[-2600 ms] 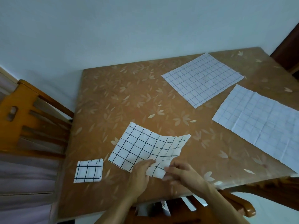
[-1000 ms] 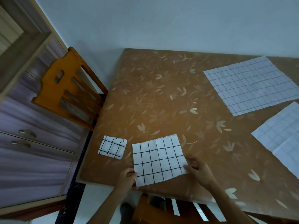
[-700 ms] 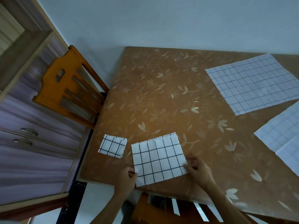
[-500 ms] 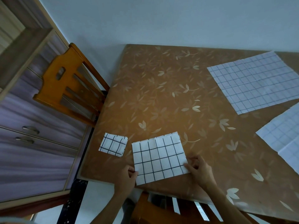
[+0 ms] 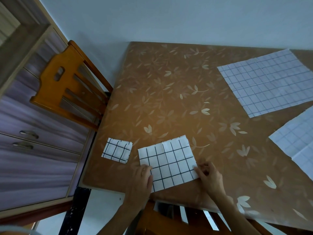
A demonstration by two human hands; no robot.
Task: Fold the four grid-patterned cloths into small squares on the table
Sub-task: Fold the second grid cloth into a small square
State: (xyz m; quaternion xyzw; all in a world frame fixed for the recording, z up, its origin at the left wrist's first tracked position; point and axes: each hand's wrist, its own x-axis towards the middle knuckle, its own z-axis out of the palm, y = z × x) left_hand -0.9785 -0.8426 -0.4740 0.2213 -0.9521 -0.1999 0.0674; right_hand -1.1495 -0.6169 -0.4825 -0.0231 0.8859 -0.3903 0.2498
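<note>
Both hands press flat: left hand (image 5: 143, 177) & right hand (image 5: 209, 176) pin the half-folded cloth (image 5: 167, 162) so it won't slip b4 next fold, fingers open.

Four grid-patterned cloths are lying on one brown leaf-printed surface (image 5: 169, 85): one small folded square (image 5: 116, 150) with bold black lines, one half-folded cloth (image 5: 167, 162) with bold black lines, one unfolded cloth (image 5: 264, 82) with fine lines at the far right, and one more fine-lined cloth (image 5: 298, 141) running off the right edge. Two hands are showing, the left hand (image 5: 141, 180) and the right hand (image 5: 210, 178). Two wooden chairs are standing by, one orange chair (image 5: 67, 89) at the left side and one near chair (image 5: 169, 221) under the near edge. Two drawer handles (image 5: 25, 139) are showing on one cabinet
</note>
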